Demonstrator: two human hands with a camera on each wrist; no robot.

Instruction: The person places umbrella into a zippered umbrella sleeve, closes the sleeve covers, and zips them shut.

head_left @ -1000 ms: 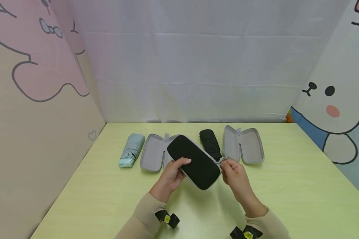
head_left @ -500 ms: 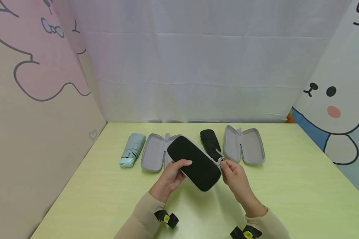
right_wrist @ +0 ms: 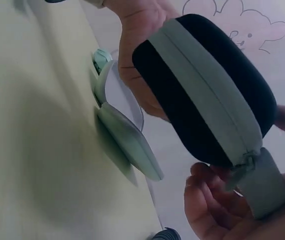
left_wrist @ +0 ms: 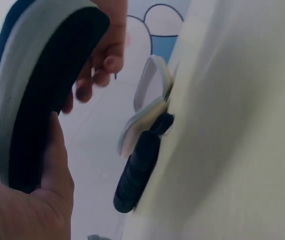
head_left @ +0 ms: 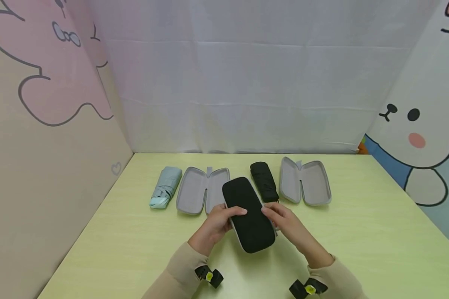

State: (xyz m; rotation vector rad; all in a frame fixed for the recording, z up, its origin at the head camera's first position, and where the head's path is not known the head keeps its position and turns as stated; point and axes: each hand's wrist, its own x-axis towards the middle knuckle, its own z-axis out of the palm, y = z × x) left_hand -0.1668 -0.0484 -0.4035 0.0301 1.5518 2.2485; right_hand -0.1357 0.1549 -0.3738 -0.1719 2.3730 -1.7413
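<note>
Above the middle of the table is a black zip case [head_left: 249,228], tilted, with a grey zipper band [right_wrist: 207,95] round its side. The band looks closed on the side that shows in the right wrist view. My left hand [head_left: 216,224] grips the case's left side, thumb lying across the black top and fingers mostly hidden underneath. At the opposite edge, my right hand [head_left: 289,226] holds the case with its thumb on the rim and its fingers below. A grey strap [right_wrist: 263,187] hangs from the zipper end against the right palm.
Behind the case lie a light blue folded umbrella [head_left: 166,187], an open grey case [head_left: 192,191], a black folded umbrella [head_left: 263,182] and another open grey case [head_left: 316,182]. They form a row on the pale green table [head_left: 127,249]. A white curtain [head_left: 247,83] hangs behind it.
The case has turned steeper and shifted down and right. My right hand has gone from pinching the grey strap end to holding the case's right edge. My left hand keeps its grip.
</note>
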